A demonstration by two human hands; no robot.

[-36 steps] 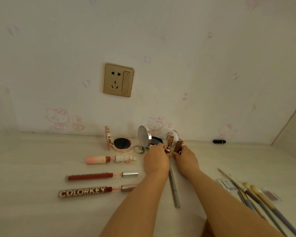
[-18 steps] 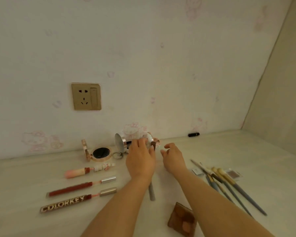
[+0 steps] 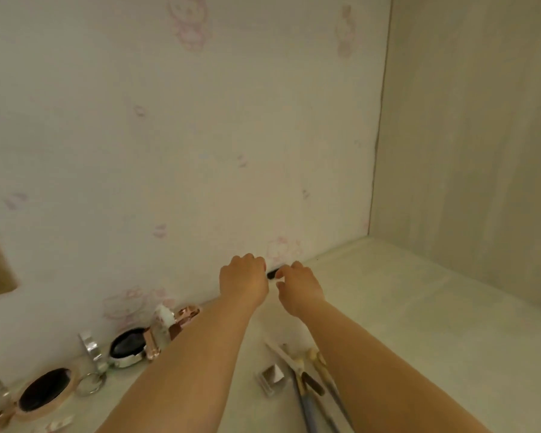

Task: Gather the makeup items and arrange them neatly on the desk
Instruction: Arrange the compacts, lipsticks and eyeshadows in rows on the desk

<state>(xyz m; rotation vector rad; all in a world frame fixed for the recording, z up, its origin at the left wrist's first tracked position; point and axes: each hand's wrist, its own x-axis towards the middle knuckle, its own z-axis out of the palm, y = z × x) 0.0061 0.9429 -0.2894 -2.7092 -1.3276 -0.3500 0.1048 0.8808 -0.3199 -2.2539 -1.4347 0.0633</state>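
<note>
Head view: both hands (image 3: pixel 243 278) mostly hide a small black tube (image 3: pixel 272 273).

Head view: two bare forearms enter from the bottom edge of the frame, each ending in a bare hand. Left hand (image 3: pixel 243 281) and right hand (image 3: pixel 300 287) carry no gloves. No sleeves show; both forearms are uncovered along their full visible length, from the frame edge to the wrist. No watch, bracelet or ring shows on either wrist or on the fingers that can be seen. Fingernails on the right hand look short; any polish is too blurred to tell. Left forearm looks wider in frame than the right.
</note>
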